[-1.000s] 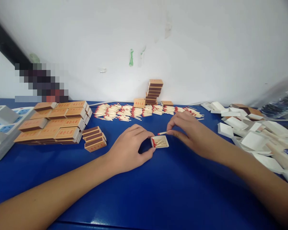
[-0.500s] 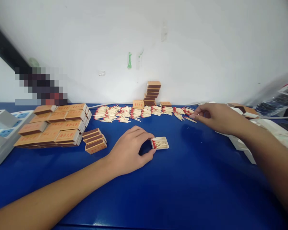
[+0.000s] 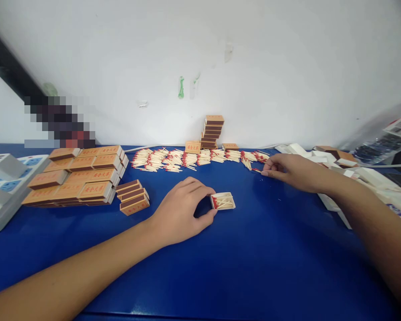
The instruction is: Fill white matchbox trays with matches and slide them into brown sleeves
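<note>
My left hand [image 3: 183,210] grips the left end of a small white matchbox tray [image 3: 234,201] between thumb and fingers. Red-headed matches [image 3: 224,203] lie in that tray, heads toward my left hand. Farther right, my right hand [image 3: 284,168] pinches a match [image 3: 257,170] by its stick end, its red head pointing left, just in front of the row of loose matches [image 3: 203,156]. Whether more than one match is between those fingers is hidden.
Closed matchboxes [image 3: 83,176] are stacked at the left, with several empty sleeves [image 3: 133,206] beside them. A matchbox tower [image 3: 214,127] leans near the wall. White trays [image 3: 327,160] lie heaped under and behind my right arm. A power strip [image 3: 23,178] stands far left.
My right hand has shifted slightly down and toward me, pulling a match away from the row's right end. My left hand and the tray stay in place.
</note>
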A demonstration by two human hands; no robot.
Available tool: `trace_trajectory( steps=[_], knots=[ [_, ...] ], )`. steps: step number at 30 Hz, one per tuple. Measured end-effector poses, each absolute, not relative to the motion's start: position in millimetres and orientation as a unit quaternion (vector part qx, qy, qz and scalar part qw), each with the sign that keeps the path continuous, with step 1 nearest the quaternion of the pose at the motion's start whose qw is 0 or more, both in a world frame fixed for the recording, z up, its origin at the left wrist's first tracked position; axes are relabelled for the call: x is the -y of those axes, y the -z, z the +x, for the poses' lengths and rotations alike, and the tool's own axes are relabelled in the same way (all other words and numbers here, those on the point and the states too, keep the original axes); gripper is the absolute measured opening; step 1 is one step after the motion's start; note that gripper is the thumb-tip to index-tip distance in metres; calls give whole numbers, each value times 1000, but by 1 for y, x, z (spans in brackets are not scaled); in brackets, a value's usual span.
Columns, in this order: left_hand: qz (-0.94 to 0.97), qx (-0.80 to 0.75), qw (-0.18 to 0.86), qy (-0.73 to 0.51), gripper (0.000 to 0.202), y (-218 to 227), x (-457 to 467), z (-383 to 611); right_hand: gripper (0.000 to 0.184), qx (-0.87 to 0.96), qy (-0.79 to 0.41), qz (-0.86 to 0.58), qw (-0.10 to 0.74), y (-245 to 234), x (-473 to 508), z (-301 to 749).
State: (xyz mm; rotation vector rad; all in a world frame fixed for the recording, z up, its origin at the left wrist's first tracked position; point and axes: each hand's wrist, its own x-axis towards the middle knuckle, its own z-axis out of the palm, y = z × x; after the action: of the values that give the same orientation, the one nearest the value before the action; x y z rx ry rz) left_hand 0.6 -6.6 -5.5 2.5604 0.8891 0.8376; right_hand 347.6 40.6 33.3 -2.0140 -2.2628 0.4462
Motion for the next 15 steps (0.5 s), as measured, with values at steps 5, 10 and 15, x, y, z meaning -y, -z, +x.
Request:
trace_trajectory(
  steps=[5, 10, 15],
  knots=[
    [892, -308, 153, -294, 25, 6, 6, 1, 34, 749, -157, -642, 52, -34, -39, 350],
    [892, -307, 153, -293, 25, 5, 7, 2, 42, 757, -164, -629, 61, -26, -42, 353],
    [893, -309, 152, -290, 25, 4, 7, 2, 46, 755, -177, -627, 70, -22, -44, 355]
  ],
)
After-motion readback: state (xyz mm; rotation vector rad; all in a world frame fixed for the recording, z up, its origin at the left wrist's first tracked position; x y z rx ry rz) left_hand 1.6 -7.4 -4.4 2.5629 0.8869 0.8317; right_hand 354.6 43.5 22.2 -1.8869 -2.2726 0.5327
